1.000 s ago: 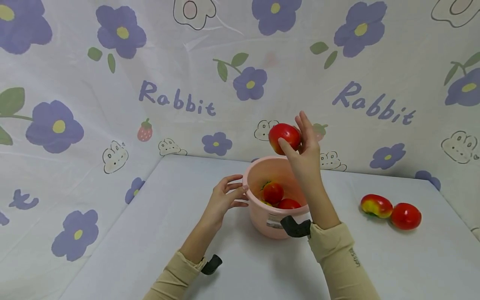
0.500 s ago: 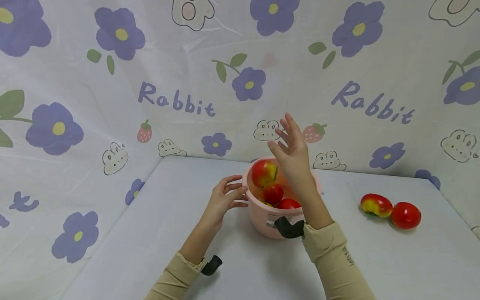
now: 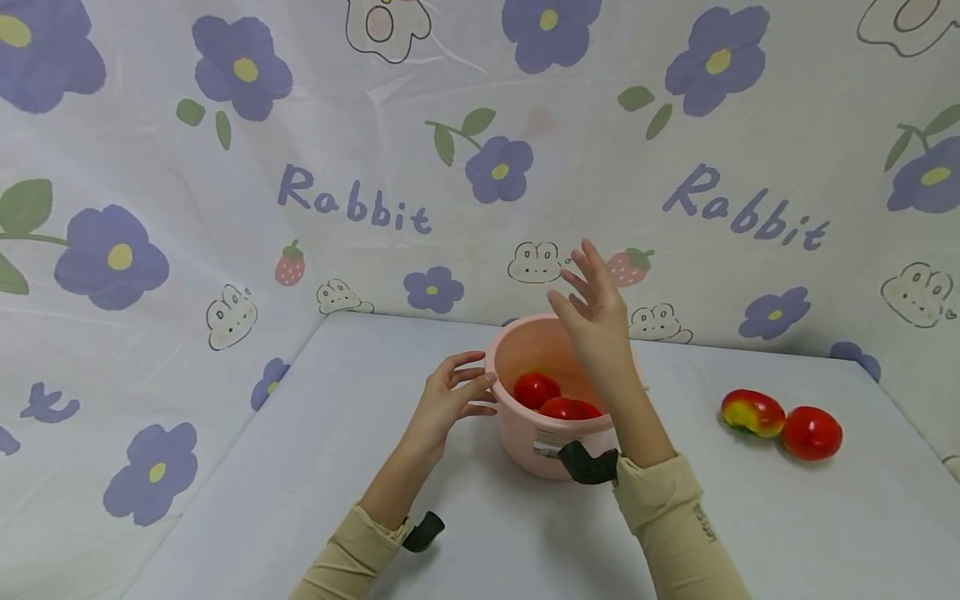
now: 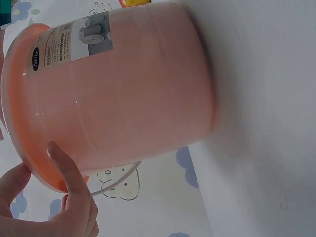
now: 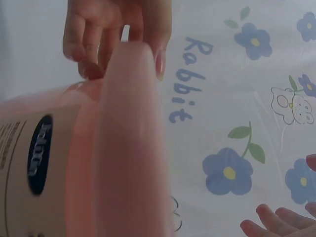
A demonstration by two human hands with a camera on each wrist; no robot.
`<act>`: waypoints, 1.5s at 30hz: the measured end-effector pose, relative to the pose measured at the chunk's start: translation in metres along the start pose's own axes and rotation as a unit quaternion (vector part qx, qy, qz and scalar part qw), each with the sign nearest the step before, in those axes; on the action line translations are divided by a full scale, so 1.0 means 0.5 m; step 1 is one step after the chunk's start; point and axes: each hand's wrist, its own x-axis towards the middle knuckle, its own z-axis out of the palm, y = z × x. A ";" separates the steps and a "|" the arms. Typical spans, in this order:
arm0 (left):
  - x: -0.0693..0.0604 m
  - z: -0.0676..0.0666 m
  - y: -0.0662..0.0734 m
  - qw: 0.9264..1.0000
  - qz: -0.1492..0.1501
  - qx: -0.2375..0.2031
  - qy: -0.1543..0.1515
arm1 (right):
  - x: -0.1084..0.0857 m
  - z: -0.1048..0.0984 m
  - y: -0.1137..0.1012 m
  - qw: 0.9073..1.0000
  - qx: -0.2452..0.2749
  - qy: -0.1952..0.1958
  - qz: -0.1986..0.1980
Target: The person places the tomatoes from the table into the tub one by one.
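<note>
A pink bucket stands upright on the white table. My left hand pinches its rim on the left side, with the thumb at the rim edge and a finger against the outer wall. Inside lie glossy red fruits, one further back and another near the front wall; the bucket's lower inside is hidden. Over the bucket's right side my right hand is raised, fingers spread and loosely bent, holding nothing. Its fingertips also show in the right wrist view.
Right of the bucket, a red-and-yellow fruit lies touching a round red fruit on the table. Behind the table hangs a flowered cloth. A thin white handle hangs outside the bucket.
My right hand has let go of a red fruit, which fell into the bucket, and the fruits there have shifted. That hand has lowered slightly. My left hand has stayed at the rim.
</note>
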 end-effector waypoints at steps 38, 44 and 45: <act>0.001 0.000 -0.004 1.000 -0.008 0.009 0.005 | -0.024 -0.193 0.153 0.993 -0.099 0.026 0.055; -0.001 0.001 -0.003 1.000 -0.004 0.005 0.001 | -0.026 -0.223 0.187 0.988 -0.131 0.034 0.072; -0.001 0.001 -0.003 1.000 -0.004 0.005 0.001 | -0.027 -0.229 0.194 0.987 -0.133 0.038 0.077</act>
